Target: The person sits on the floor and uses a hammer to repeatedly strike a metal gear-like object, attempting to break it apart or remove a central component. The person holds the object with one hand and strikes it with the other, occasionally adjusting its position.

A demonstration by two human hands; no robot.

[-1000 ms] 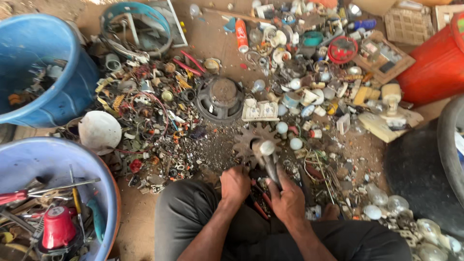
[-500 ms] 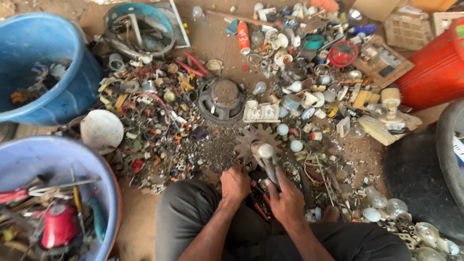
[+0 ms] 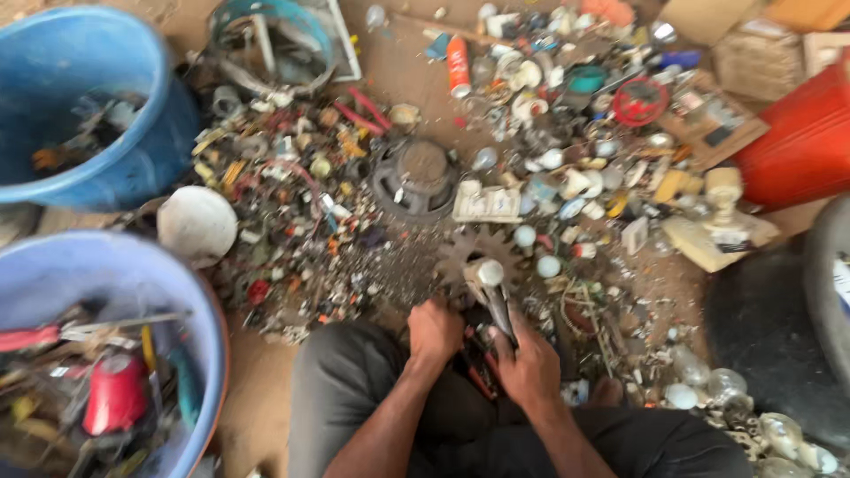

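Head view: the right hand (image 3: 529, 366) is wrapped around a hammer (image 3: 492, 292), its head above a rusty gear (image 3: 478, 250) on the ground. The left hand (image 3: 435, 329) is curled beside it; what it pinches is hidden. An orange can (image 3: 458, 65) lies beyond, with cardboard boxes (image 3: 708, 115) far right.

An orange spray can (image 3: 458, 65) with a white cap lies at the top. Brown cardboard boxes (image 3: 708, 18) sit in the upper right corner.

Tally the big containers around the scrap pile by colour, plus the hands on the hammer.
Blue tubs: 2, upper and lower
Red tub: 1
Hands near hammer: 2, left hand, right hand
Total: 5
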